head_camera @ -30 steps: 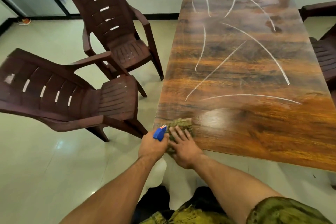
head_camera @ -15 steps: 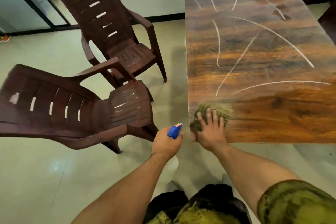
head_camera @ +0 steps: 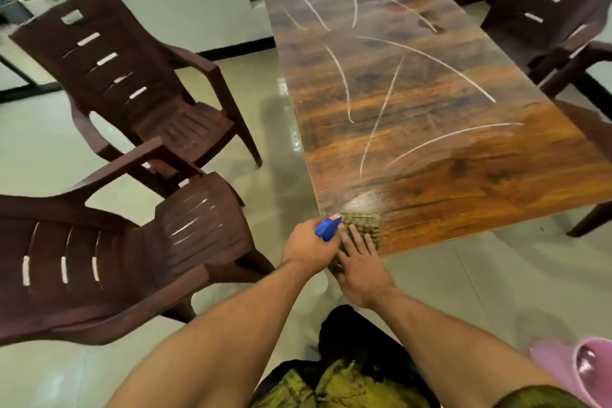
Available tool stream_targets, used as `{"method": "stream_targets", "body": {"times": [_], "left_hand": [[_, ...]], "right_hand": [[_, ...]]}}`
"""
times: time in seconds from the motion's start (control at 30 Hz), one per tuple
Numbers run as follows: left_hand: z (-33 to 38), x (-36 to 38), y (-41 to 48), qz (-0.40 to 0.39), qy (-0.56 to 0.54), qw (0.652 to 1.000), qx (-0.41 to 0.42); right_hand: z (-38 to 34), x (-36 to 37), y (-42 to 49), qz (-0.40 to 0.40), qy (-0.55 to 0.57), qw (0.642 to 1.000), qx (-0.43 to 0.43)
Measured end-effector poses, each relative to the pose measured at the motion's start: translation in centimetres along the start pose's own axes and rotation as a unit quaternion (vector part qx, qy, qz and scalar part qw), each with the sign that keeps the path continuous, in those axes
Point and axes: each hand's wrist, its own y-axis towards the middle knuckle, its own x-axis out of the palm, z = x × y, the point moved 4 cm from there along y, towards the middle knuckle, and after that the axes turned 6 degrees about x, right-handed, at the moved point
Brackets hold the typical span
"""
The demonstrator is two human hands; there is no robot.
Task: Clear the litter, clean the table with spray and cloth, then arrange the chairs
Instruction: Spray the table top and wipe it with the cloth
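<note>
Fingers (head_camera: 359,243) of the right hand (head_camera: 361,270) lie straight and slightly spread, pressing a green cloth (head_camera: 362,225) flat on the table (head_camera: 430,149) at its near left corner. Beside it, the left hand (head_camera: 306,247) is curled round a spray bottle with a blue head (head_camera: 328,227). A wet patch sits just beyond the cloth. White streaks cross the rest of the table, so I'd press evenly and wipe in long overlapping strokes outward from that corner.
</note>
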Motion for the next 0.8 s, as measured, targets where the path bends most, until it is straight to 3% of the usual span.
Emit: {"method": "stream_targets", "body": {"times": [0.07,0.13,0.2,0.27,0.33,0.4,0.47,0.57,0.63,0.7,0.73,0.8], "left_hand": [[0.3,-0.1,1.3,-0.020,0.020,1.000,0.013],[0.5,-0.4,2.6,-0.036,0.042,0.998,0.026],[0.6,-0.7,4.5,-0.053,0.056,0.997,0.025],[0.7,-1.2,6.2,-0.062,0.067,0.996,0.014],[1.0,-1.8,7.8,-0.063,0.076,0.995,0.006],[1.1,-2.6,9.4,-0.059,0.084,0.995,-0.007],[1.4,-3.5,10.1,-0.053,0.090,0.994,-0.015],[2.1,-4.9,12.0,-0.042,0.108,0.993,-0.012],[2.7,-5.5,13.2,-0.049,0.112,0.993,0.002],[2.9,-5.7,14.6,-0.065,0.121,0.990,0.008],[3.0,-5.7,15.4,-0.074,0.131,0.989,0.012],[3.4,-5.5,16.7,-0.092,0.144,0.985,0.020]], "right_hand": [[0.2,-1.0,0.3,-0.017,-0.009,0.998,-0.053],[2.3,-2.2,1.4,0.003,-0.027,0.999,-0.022],[6.1,-3.6,3.8,0.020,0.002,0.993,0.117],[8.9,-5.3,6.2,0.047,0.066,0.958,0.275],[8.9,-6.3,8.6,0.045,0.125,0.922,0.364],[5.7,-6.4,10.8,0.035,0.105,0.952,0.286],[1.0,-5.2,10.9,0.016,0.040,0.995,0.086],[-0.6,-4.2,9.8,-0.022,0.004,0.992,-0.127],[2.2,-5.4,10.1,-0.022,-0.019,0.987,-0.160],[6.2,-6.9,11.2,-0.012,-0.031,0.997,-0.067],[8.3,-7.8,11.9,0.001,-0.006,0.999,0.037],[10.7,-9.1,12.7,0.031,0.071,0.965,0.250]]}}
